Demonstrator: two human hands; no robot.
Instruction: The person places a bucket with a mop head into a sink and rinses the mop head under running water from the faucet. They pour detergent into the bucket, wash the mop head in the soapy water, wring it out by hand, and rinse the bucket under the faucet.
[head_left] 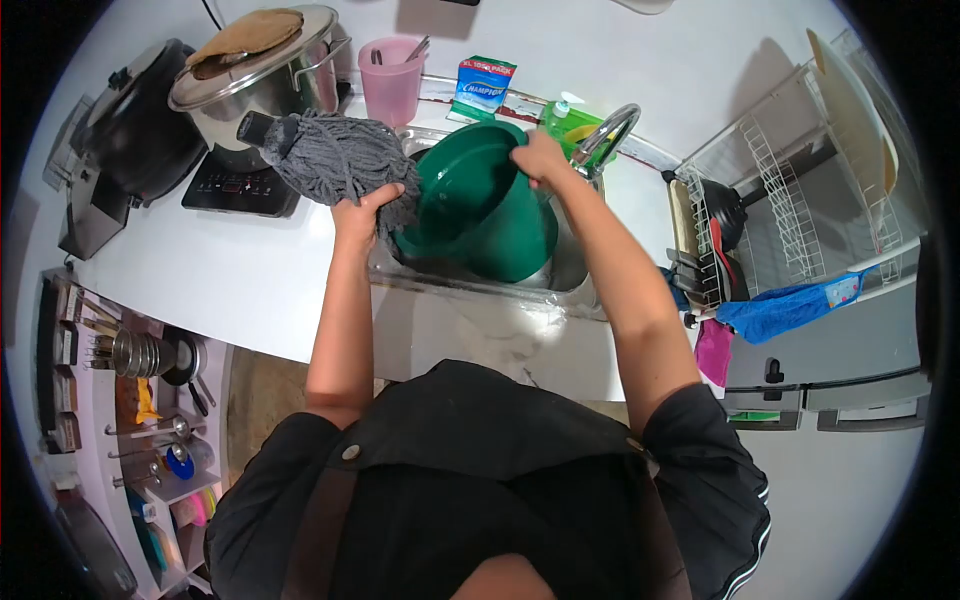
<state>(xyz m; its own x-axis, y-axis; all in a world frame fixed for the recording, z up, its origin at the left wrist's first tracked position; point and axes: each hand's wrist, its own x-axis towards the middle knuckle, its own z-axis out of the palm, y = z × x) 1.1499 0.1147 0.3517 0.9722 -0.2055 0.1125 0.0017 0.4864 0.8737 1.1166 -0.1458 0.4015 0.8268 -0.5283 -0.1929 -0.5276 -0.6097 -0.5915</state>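
My left hand (362,214) is closed around the strands of a grey mop head (335,155), lifted to the left of the sink, its dark socket pointing left. A green bucket (510,230) lies tilted in the metal sink (578,262), its mouth facing up and to the left. On the far side of the bucket, my right hand (543,163) grips the rim, with the fingers partly hidden. Just beyond that hand stands the curved faucet (622,122). Some mop strands hang in front of the bucket's left edge.
Behind the sink are a pink tumbler (392,85), a detergent pack (482,88) and a green soap bottle (560,115). A steel pot (312,72) and an induction cooker (240,185) stand at left. The dish rack (785,195) is at right.
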